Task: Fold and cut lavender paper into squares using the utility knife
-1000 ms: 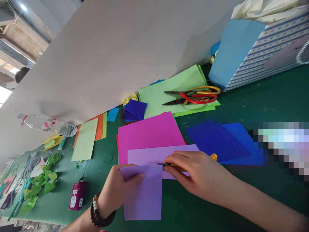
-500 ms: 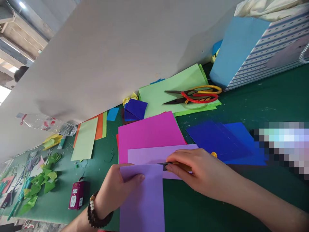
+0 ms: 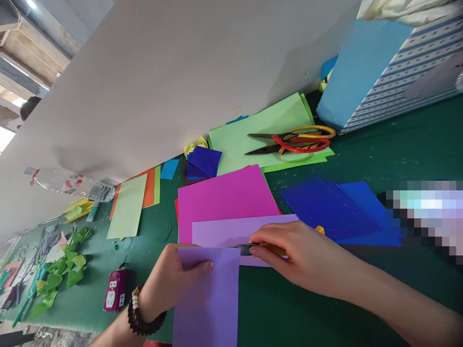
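Note:
My left hand [image 3: 173, 274] grips a lilac paper sheet [image 3: 206, 299], with the thumb lying across its top edge. My right hand [image 3: 292, 255] is closed around yellow-handled scissors [image 3: 248, 249]. Their dark blades show at my fingertips, at the edge of the held sheet, and a yellow handle loop sticks out behind my fingers. A paler lilac sheet [image 3: 235, 231] lies under both hands, on top of a magenta paper sheet [image 3: 224, 202]. A beaded bracelet [image 3: 142, 313] circles my left wrist.
Dark blue sheets [image 3: 333, 207] lie to the right on the green table cover [image 3: 398, 144]. Red-and-yellow-handled scissors [image 3: 289, 143] rest on light green paper [image 3: 246, 144]. A striped box [image 3: 390, 72], a plastic bottle [image 3: 72, 185], green paper leaves [image 3: 67, 270] and a magenta pouch [image 3: 115, 289] stand around.
The lilac sheet in my left hand has slid down and slightly left, now running past the bottom of the view. My right hand and the scissors have barely moved.

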Demonstrator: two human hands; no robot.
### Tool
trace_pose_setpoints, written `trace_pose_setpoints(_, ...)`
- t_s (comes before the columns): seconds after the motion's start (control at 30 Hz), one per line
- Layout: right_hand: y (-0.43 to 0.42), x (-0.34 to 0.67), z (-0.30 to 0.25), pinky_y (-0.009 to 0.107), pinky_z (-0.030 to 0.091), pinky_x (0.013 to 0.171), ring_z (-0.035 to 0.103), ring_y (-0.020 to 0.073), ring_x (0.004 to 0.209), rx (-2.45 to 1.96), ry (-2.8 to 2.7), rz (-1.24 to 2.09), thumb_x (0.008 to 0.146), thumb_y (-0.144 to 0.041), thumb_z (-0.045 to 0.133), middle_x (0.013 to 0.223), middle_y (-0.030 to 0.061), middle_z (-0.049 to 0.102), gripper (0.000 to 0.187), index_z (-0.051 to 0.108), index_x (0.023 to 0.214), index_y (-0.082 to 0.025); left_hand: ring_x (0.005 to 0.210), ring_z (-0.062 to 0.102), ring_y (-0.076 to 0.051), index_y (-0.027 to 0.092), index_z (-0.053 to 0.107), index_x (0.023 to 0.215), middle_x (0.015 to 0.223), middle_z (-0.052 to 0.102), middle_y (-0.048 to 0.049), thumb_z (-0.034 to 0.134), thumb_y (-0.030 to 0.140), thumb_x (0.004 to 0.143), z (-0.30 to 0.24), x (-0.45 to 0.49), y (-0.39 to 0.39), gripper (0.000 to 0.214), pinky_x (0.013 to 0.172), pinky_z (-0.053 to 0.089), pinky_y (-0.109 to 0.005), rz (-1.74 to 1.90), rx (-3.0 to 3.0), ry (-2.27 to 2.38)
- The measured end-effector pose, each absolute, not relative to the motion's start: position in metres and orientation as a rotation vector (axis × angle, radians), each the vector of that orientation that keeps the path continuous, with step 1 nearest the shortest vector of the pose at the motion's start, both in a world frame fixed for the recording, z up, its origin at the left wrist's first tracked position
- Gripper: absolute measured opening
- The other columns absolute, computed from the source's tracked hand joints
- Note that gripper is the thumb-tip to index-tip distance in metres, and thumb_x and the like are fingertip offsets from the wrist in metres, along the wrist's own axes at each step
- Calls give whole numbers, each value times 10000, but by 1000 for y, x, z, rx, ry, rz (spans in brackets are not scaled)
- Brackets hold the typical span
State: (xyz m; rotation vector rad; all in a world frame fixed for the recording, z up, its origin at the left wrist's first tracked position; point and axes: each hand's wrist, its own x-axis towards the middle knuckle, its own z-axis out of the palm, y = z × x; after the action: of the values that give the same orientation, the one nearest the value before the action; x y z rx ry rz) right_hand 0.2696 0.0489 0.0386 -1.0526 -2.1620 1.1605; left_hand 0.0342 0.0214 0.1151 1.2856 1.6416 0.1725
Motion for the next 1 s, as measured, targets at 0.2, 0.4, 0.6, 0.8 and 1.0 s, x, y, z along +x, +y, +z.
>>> trace_pose_setpoints(0.2, 47, 267, 37, 268, 346, 542, 568, 134, 611, -1010, -2182, 1136, 928, -265, 450, 694, -2, 644, 231, 641, 810, -210, 550, 406, -96, 123, 582, 662, 586, 467, 17, 652, 383, 723, 112, 39, 21, 276, 493, 334, -202, 148, 1251, 1598)
trace_pose_setpoints(0.4, 48, 268, 39, 261, 409, 607, 625, 144, 718, -995, -2129, 1190, 931, -274, 459, 809, -1, 696, 217, 670, 907, -230, 561, 403, -92, 131, 556, 655, 600, 454, 21, 627, 368, 751, 116, 40, 23, 265, 494, 328, -192, 164, 1252, 1566)
trace_pose_setpoints(0.6, 50, 270, 38, 252, 426, 608, 634, 141, 726, -991, -2091, 1265, 935, -307, 473, 822, -9, 711, 230, 697, 918, -256, 560, 394, -90, 135, 568, 665, 599, 455, 24, 626, 371, 759, 119, 39, 24, 260, 497, 329, -191, 155, 1269, 1564)
trace_pose_setpoints(0.8, 53, 273, 40, 254, 419, 583, 630, 144, 697, -1029, -2106, 1244, 924, -324, 502, 758, -20, 702, 222, 708, 865, -266, 556, 368, -90, 143, 540, 622, 577, 423, 33, 617, 375, 761, 121, 38, 24, 281, 492, 302, -195, 117, 1287, 1572)
trace_pose_setpoints(1.0, 54, 274, 38, 261, 412, 571, 635, 156, 727, -1019, -2142, 1245, 933, -327, 479, 790, -4, 704, 249, 711, 869, -259, 546, 348, -83, 150, 506, 582, 560, 403, 39, 609, 348, 759, 121, 37, 24, 285, 486, 291, -195, 119, 1306, 1557)
